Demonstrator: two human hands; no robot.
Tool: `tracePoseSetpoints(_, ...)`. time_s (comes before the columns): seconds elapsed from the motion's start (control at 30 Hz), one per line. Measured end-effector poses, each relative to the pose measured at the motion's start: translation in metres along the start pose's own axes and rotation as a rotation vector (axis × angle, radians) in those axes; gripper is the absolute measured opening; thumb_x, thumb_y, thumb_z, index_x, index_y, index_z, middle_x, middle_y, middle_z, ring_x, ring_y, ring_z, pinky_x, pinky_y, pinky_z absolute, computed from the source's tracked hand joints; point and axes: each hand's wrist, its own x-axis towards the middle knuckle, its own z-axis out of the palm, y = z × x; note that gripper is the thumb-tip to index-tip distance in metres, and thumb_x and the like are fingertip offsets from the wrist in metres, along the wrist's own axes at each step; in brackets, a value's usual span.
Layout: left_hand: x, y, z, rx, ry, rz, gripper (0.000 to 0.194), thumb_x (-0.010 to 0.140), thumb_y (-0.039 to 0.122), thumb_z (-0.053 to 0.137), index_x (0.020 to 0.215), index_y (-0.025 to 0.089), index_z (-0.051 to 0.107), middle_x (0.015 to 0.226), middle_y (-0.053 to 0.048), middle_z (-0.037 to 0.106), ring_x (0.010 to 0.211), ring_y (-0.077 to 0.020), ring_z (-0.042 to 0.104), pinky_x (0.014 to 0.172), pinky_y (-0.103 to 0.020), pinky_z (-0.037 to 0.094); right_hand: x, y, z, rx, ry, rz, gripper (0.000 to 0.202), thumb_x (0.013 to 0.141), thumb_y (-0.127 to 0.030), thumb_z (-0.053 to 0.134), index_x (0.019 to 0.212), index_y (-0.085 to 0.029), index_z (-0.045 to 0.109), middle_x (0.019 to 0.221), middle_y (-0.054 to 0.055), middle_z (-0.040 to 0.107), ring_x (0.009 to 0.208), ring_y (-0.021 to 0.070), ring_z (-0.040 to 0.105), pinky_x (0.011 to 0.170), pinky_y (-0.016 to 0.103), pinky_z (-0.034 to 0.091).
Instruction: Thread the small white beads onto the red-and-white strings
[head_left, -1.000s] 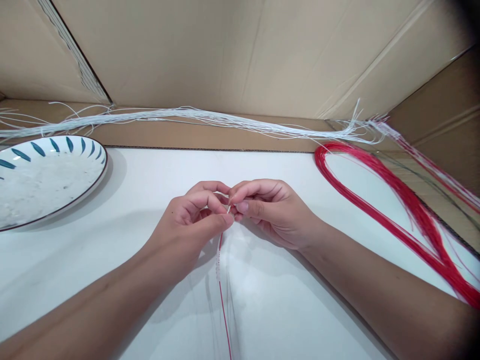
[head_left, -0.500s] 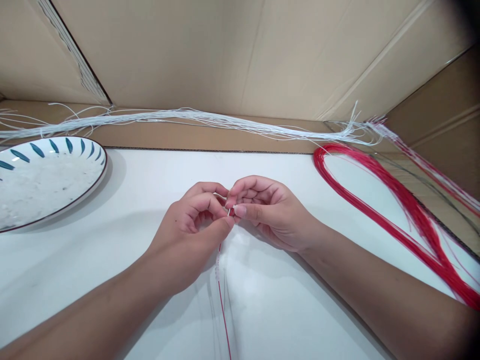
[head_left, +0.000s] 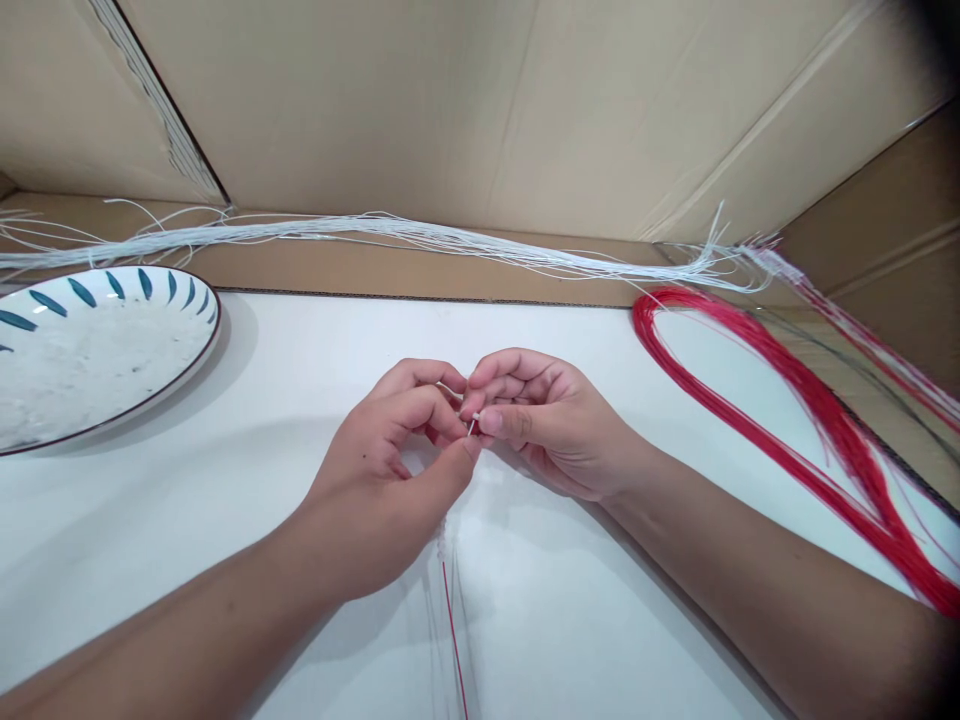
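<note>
My left hand [head_left: 390,460] is closed in a pinch around a thin cord, whose short white end [head_left: 472,427] sticks up between thumb and forefinger. Against it, my right hand [head_left: 559,425] pinches a tiny whitish piece [head_left: 477,415], perhaps a bead, too small to make out. The fingertips of both hands nearly touch, just above the white table. Below my left hand, a red cord [head_left: 453,630] runs toward the front edge of the view, with a short row of clear beads [head_left: 441,543] on it. The stretch inside my fingers is hidden.
At left stands an oval plate [head_left: 211,345] with green leaf marks, holding small clear and whitish pieces. A bundle of white cords [head_left: 450,240] lies along the cardboard at the back. A looped bundle of red cords [head_left: 750,430] rests at right. Cardboard walls [head_left: 375,110] rise behind.
Both hands appear slightly further right, along with the whole scene as the view shifts. My left hand now covers more of the beaded cord. Both pinches stay closed.
</note>
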Motion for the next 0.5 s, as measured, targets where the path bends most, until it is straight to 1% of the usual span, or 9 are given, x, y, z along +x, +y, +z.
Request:
tracePoseSetpoints(0.1, -0.0012, -0.0009, -0.0003, -0.002, -0.003, 0.004, 0.025, 0.089, 0.031, 0.067, 0.068, 0.021, 0.061, 0.12, 0.0, 0.056, 0.095, -0.0158, 0.06, 0.061, -0.023, 0.046, 0.0, -0.0003, 0.0004, -0.014, 0.011, 0.0, 0.02, 0.075, -0.01, 0.087, 0.088, -0.017, 0.074, 0.081, 0.001, 0.078, 0.071, 0.0107, 0.074, 0.07, 0.022, 0.062)
tracePoseSetpoints(0.27, -0.0018, -0.0012, -0.0006, -0.016, -0.015, 0.011, 0.023, 0.091, 0.03, 0.065, 0.07, 0.022, 0.06, 0.12, 0.001, 0.055, 0.09, -0.0134, 0.06, 0.058, -0.023, 0.044, 0.0002, 0.0004, 0.0001, -0.024, 0.007, -0.012, 0.02, 0.075, -0.009, 0.086, 0.088, -0.017, 0.074, 0.081, 0.0, 0.078, 0.072, 0.0103, 0.075, 0.071, 0.022, 0.062)
tracePoseSetpoints(0.37, -0.0012, -0.0017, -0.0004, 0.0, -0.012, 0.026, 0.022, 0.091, 0.029, 0.064, 0.071, 0.022, 0.061, 0.12, 0.001, 0.055, 0.09, -0.0135, 0.06, 0.055, -0.022, 0.042, 0.0, 0.0004, 0.0004, -0.035, 0.017, -0.008, 0.021, 0.074, -0.01, 0.088, 0.088, -0.017, 0.073, 0.081, 0.0, 0.078, 0.071, 0.0103, 0.074, 0.071, 0.023, 0.062)
tracePoseSetpoints(0.5, -0.001, -0.0027, -0.0006, 0.007, -0.017, 0.015, 0.022, 0.091, 0.031, 0.065, 0.071, 0.022, 0.06, 0.122, 0.001, 0.055, 0.083, -0.0118, 0.06, 0.052, -0.022, 0.041, 0.0002, -0.0004, 0.0013, -0.035, 0.037, 0.006, 0.022, 0.073, -0.011, 0.088, 0.087, -0.017, 0.073, 0.079, 0.0, 0.078, 0.069, 0.0102, 0.074, 0.07, 0.022, 0.062)
